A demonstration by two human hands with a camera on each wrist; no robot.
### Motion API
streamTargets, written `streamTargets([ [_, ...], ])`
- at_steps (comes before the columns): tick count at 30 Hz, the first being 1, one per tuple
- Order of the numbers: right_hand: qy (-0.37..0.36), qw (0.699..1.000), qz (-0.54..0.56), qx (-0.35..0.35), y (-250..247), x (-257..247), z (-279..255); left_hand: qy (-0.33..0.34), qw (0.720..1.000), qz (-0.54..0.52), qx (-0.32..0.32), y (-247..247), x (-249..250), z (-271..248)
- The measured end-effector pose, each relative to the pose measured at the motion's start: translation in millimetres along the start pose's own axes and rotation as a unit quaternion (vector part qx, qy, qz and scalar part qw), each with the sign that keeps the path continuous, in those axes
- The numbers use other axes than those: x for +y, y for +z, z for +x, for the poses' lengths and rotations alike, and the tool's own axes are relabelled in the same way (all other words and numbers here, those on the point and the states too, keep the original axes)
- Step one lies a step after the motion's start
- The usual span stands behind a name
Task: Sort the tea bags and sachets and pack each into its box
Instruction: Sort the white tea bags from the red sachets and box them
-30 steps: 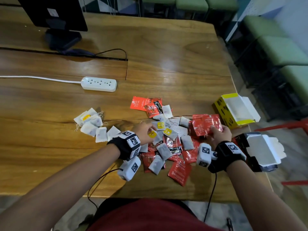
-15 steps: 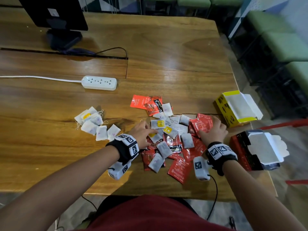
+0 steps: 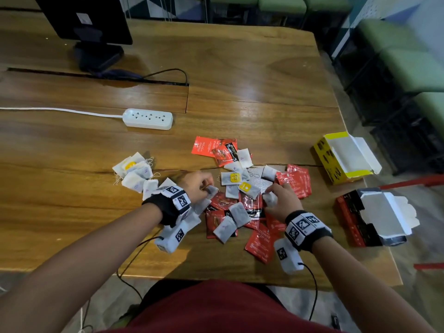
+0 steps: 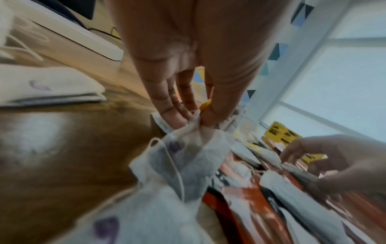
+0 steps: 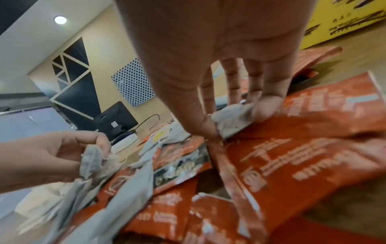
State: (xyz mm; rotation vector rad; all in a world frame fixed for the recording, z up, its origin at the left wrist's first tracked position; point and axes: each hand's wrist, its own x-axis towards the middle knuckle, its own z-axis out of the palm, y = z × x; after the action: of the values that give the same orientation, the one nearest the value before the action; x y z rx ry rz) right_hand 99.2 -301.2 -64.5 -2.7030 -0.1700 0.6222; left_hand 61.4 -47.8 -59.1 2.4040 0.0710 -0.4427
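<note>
A mixed pile of red sachets (image 3: 260,239) and white tea bags (image 3: 236,213) lies on the wooden table in the head view. My left hand (image 3: 208,188) pinches a tea bag (image 4: 188,156) by its top corner at the pile's left edge, with another bag hanging under it. Over the middle of the pile my right hand (image 3: 269,195) pinches a small tea bag (image 5: 231,120) between thumb and fingers. A stack of red sachets (image 3: 295,180) rests just right of that hand. Sorted tea bags (image 3: 134,171) lie in a heap to the left.
An open yellow box (image 3: 324,152) and an open red and black box (image 3: 350,219) stand at the table's right edge. A white power strip (image 3: 149,118) and a monitor base (image 3: 98,56) sit further back. Green chairs (image 3: 408,56) stand off to the right.
My right hand has set down the stack of red sachets it held up and moved left onto a tea bag. The left hand has drawn a tea bag out of the pile.
</note>
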Motion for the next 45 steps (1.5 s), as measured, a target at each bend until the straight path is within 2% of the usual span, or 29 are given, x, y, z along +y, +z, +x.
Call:
streamTargets([
  [3, -0.029, 0.999, 0.029, 0.022, -2, -7, 5, -0.005, 0.999, -0.027, 0.027, -12, -6, -6],
  [7, -0.092, 0.991, 0.066, 0.074, -2, -27, 12, -0.012, 0.999, -0.031, 0.032, -24, -18, -11],
  [9, -0.094, 0.991, 0.072, 0.059, 0, -38, 17, -0.011, 0.999, 0.000, 0.036, -28, -24, -13],
  [12, -0.107, 0.994, 0.003, 0.011, 8, -48, 24, -0.019, 0.997, 0.059, 0.039, -31, -33, -18],
  [18, -0.061, 0.998, -0.026, -0.021, 7, -55, 30, -0.025, 0.994, 0.097, 0.048, -42, -43, -25],
  [24, -0.044, 0.999, 0.015, 0.020, -5, -52, 36, -0.047, 0.976, 0.207, 0.036, -39, -40, -29],
  [31, -0.072, 0.990, 0.118, 0.014, -11, -70, 26, 0.040, 0.984, 0.173, -0.013, -11, -9, -26],
  [33, -0.081, 0.988, 0.133, 0.007, -8, -78, 25, 0.045, 0.993, 0.104, -0.026, -3, -1, -21],
  [35, -0.084, 0.977, 0.196, -0.025, -2, -86, 23, 0.027, 1.000, 0.000, -0.013, 3, 7, -17],
  [38, -0.080, 0.957, 0.269, -0.076, 10, -93, 19, -0.002, 0.994, -0.111, 0.017, 8, 12, -11],
  [42, -0.117, 0.966, 0.224, -0.052, 20, -94, 16, -0.005, 0.997, -0.069, 0.025, 5, 5, -6],
  [45, -0.112, 0.968, 0.219, -0.057, 21, -86, 13, -0.030, 0.999, -0.039, 0.021, -2, -3, -9],
])
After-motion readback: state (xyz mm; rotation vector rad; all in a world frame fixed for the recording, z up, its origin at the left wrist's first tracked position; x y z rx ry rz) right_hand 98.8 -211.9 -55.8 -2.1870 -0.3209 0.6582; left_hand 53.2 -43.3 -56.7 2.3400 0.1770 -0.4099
